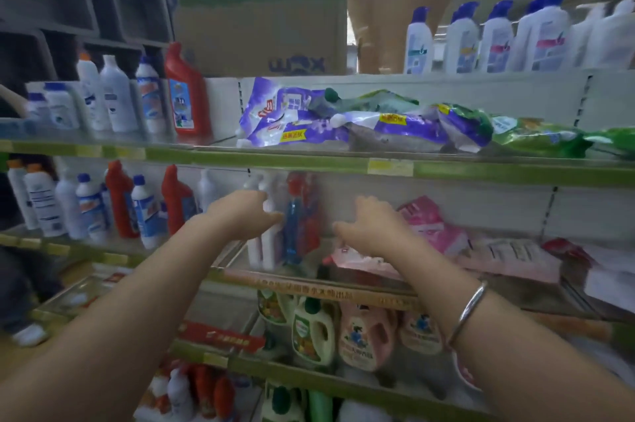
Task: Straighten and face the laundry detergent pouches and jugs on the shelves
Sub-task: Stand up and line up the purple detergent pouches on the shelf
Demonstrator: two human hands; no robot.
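1. Hands are stretched side by side into the middle shelf (pixel 309 284) and are held apart, with a gap between them.
2. The left hand (pixel 245 215) is held against a group of upright white bottles (pixel 268 246), and a blue bottle (pixel 292 239) is seen just beside its thumb. Its fingers are blurred, so it cannot be told whether anything is gripped.
3. The right hand (pixel 372 227) is laid over the pink pouches (pixel 433 229), which are lying flat and askew on the same shelf. Its fingers are hidden behind the back of the hand, so a grip cannot be told there either.
4. A metal bangle (pixel 472 310) is worn on the right wrist.
5. On the shelf above, purple pouches (pixel 292 127) are piled flat on one another, and green pouches (pixel 536 136) are lying just to their right.
6. On the shelf below, a cream jug (pixel 312 332) with a green cap and a pink jug (pixel 364 339) are stood upright side by side, with their labels turned outward.
7. A red bottle (pixel 187 95) is stood upright to the left of the purple pouches.
8. Blue-capped bottles (pixel 460 40) are lined up on the top shelf, with a cardboard box (pixel 261 36) to their left.
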